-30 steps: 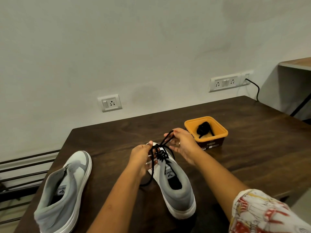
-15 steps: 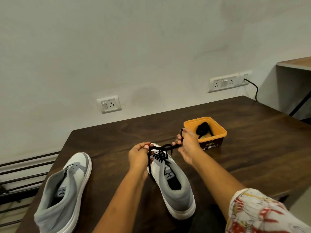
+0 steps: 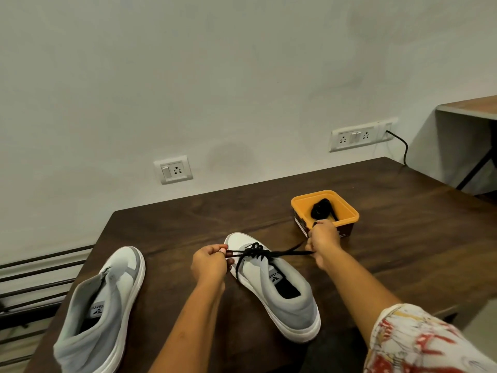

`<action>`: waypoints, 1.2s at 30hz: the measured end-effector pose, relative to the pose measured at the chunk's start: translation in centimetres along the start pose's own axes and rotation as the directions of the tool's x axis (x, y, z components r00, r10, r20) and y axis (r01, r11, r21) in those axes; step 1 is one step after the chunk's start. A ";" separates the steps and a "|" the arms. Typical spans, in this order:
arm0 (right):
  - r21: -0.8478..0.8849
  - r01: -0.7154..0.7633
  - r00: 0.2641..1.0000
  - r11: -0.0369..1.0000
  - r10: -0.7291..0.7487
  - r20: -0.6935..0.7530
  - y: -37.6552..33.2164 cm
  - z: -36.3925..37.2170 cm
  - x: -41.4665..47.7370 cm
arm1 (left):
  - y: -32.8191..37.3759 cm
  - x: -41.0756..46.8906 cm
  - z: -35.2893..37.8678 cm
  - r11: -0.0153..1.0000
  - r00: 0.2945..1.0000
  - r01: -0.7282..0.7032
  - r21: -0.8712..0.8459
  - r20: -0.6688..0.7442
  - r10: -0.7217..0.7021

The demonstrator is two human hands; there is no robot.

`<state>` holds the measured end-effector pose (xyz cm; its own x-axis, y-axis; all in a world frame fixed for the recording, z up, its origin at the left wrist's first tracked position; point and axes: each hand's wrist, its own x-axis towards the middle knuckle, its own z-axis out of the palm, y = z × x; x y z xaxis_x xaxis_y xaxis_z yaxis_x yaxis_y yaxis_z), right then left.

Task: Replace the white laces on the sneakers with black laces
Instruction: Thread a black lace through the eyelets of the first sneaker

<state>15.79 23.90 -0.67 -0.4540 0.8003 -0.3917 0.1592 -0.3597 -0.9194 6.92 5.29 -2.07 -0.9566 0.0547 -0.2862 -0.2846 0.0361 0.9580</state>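
You are cinching the knot on the right-hand sneaker [image 3: 279,286], which lies in the middle of the table [image 3: 188,216] with its toe pointing to 11 o'clock. The black lace [image 3: 289,253] is threaded through its eyelets and bunches into a knot over the tongue.

Pull the two ends apart evenly, one toward 9 o'clock and one toward 3 o'clock, low and level with the shoe. That way the knot should seat on the tongue and not drag the sneaker sideways. If the shoe starts to slide or twist, ease off and balance the two pulls. Watch that neither loop slips out through the knot as it tightens.

Your left hand [image 3: 211,262], at 9 o'clock of the knot, has its fingers curled in and pinches one side of the lace at the fingertips. Your right hand [image 3: 322,242], at 3 o'clock of the knot, is closed around the other side, and the strand runs taut from it back to the knot.

The orange tub [image 3: 349,211] sits just beyond that hand at 1 o'clock, with the spare black lace [image 3: 321,208] bundled inside. The other sneaker [image 3: 107,305] waits at 8 o'clock, and I can make out no lace on it.
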 end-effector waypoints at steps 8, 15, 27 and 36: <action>-0.245 0.142 0.988 0.959 -0.123 0.092 0.1 0.0 -0.2 | 0.2 -0.3 -0.8 1.000 0.998 -0.014 0.024 0.064 0.012; -0.329 0.437 0.854 0.837 -0.272 0.443 -0.5 1.1 -1.9 | 1.4 0.0 -1.2 0.985 0.918 0.014 0.173 0.388 -0.081; -0.443 0.556 0.830 0.703 -0.452 0.327 -0.7 1.2 -1.6 | 0.2 0.3 -0.1 0.779 0.898 -0.436 0.450 0.277 0.343; -0.519 0.503 0.864 0.691 -0.421 0.276 -0.5 0.7 -2.3 | -0.5 0.0 -0.5 0.621 0.824 -0.556 0.552 0.267 0.500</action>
<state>16.13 21.96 0.73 -0.7016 0.7102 0.0582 0.3368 0.4025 -0.8512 7.07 4.73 -2.58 -0.9135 0.3297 0.2385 0.3900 0.5424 0.7441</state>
